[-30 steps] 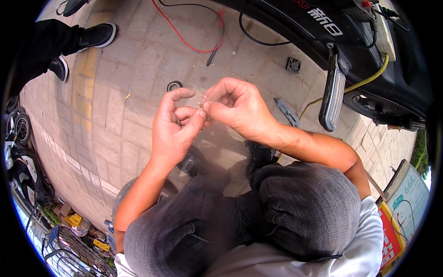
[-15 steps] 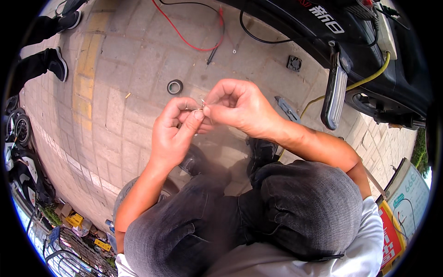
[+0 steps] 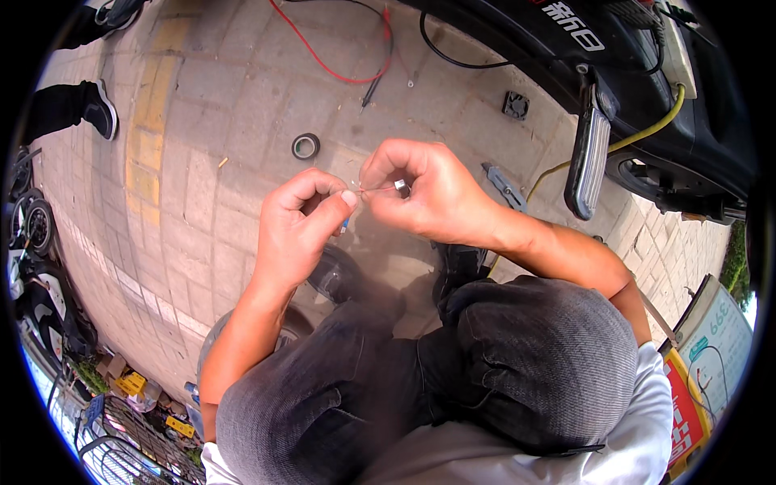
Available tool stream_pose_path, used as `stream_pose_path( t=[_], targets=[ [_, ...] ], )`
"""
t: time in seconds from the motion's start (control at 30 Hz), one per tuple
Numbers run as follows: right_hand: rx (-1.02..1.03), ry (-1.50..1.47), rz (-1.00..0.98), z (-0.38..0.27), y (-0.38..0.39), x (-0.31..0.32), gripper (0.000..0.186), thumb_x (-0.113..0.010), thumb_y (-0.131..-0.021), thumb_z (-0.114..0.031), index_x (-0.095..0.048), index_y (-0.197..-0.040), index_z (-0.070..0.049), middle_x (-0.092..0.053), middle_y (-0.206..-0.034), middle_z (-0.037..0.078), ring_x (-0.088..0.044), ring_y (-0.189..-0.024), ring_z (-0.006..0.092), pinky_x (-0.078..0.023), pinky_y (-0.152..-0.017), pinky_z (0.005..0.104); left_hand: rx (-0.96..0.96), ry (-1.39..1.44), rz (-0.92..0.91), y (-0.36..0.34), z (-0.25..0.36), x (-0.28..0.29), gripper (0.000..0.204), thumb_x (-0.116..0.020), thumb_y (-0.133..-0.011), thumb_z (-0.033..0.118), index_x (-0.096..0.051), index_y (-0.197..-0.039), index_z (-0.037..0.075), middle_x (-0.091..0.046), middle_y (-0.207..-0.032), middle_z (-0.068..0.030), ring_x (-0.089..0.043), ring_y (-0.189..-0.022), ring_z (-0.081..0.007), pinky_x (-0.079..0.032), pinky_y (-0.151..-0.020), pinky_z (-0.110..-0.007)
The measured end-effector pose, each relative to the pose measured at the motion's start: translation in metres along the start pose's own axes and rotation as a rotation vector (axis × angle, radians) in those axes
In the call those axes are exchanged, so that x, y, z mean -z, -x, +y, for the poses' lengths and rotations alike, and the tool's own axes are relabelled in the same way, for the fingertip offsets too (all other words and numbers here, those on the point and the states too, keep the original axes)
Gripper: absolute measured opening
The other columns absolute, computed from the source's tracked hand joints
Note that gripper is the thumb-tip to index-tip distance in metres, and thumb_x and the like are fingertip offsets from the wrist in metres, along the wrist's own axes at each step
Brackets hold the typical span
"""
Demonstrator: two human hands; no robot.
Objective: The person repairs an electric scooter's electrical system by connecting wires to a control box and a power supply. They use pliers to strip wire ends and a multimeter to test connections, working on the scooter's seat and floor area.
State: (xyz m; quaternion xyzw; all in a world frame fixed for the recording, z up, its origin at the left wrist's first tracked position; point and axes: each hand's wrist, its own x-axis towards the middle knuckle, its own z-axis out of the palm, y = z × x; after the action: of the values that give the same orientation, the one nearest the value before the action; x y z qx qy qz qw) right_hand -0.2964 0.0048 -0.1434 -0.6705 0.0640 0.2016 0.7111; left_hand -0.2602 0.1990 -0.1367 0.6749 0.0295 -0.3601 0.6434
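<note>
In front of my knees, my left hand (image 3: 293,226) and my right hand (image 3: 436,198) meet fingertip to fingertip. Thin wires (image 3: 375,191) run between them, each hand pinching part of them. A small white piece, perhaps a connector (image 3: 400,185), shows inside the curl of my right fingers. Below my left fingers pokes out a small blue-and-white piece (image 3: 345,226), whose kind I cannot make out. How the wire ends lie under the fingertips is hidden.
On the paving lie a black tape roll (image 3: 296,145), a small square fan (image 3: 516,105), a utility knife (image 3: 505,187) and a red lead (image 3: 311,58). A black scooter (image 3: 501,32) with a footrest (image 3: 590,153) stands at right. Another person's shoe (image 3: 101,111) is at left.
My hands have drawn slightly apart, the left one moving a little left. The wires, white piece and blue piece now show more plainly. At the far left, a person's leg has shifted.
</note>
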Motion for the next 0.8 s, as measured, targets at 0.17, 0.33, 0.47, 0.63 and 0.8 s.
stream_pose_path(
  t=[0.17,0.33,0.47,0.63,0.8],
  targets=[
    [0.137,0.166,-0.006,0.004,0.0,0.0,0.007,-0.062,-0.08,0.004,-0.061,-0.085,-0.001,-0.065,-0.087,0.002,-0.056,-0.077,0.0069,-0.049,-0.068,0.0243,0.413,0.462,-0.021,-0.004,-0.004,-0.001,0.011,-0.057,-0.085,0.012,-0.057,-0.078,0.004,-0.052,-0.067,-0.0051,-0.049,-0.058,-0.0147,-0.039,-0.052,-0.028],
    [0.058,0.019,0.047,0.014,0.0,-0.001,0.007,-0.063,-0.08,0.003,-0.063,-0.087,0.0,-0.065,-0.088,0.002,-0.056,-0.076,0.0063,-0.049,-0.068,0.0235,0.339,0.471,0.018,0.0,-0.009,0.0,0.015,-0.059,-0.082,0.011,-0.058,-0.094,0.002,-0.053,-0.074,-0.0059,-0.051,-0.064,-0.0172,-0.042,-0.059,-0.029],
    [-0.015,-0.106,0.059,0.009,0.0,0.002,0.008,-0.065,-0.079,0.0,-0.064,-0.087,0.002,-0.064,-0.083,0.002,-0.056,-0.074,0.0057,-0.047,-0.066,0.0229,-0.737,-0.55,0.09,-0.004,-0.019,0.011,0.038,-0.066,-0.074,-0.003,-0.058,-0.111,0.004,-0.058,-0.089,-0.0074,-0.054,-0.071,-0.0195,-0.045,-0.062,-0.031],
    [0.011,-0.196,0.072,0.011,-0.002,-0.002,0.011,-0.066,-0.075,-0.004,-0.064,-0.084,0.003,-0.06,-0.072,0.0,-0.053,-0.069,0.0057,-0.045,-0.06,0.024,-0.981,-0.845,-0.005,-0.016,-0.014,0.016,0.028,-0.078,-0.069,0.001,-0.066,-0.095,0.003,-0.057,-0.089,-0.0067,-0.054,-0.075,-0.0246,-0.045,-0.063,-0.033],
    [-0.013,-0.144,0.032,0.013,-0.002,0.0,0.01,-0.066,-0.077,-0.002,-0.063,-0.086,0.001,-0.061,-0.076,0.001,-0.055,-0.071,0.0066,-0.046,-0.063,0.0243,-0.91,-0.753,-0.027,-0.018,-0.011,0.01,0.018,-0.071,-0.074,0.0,-0.065,-0.091,0.003,-0.057,-0.077,-0.0071,-0.053,-0.064,-0.0227,-0.043,-0.056,-0.032]
  ],
)
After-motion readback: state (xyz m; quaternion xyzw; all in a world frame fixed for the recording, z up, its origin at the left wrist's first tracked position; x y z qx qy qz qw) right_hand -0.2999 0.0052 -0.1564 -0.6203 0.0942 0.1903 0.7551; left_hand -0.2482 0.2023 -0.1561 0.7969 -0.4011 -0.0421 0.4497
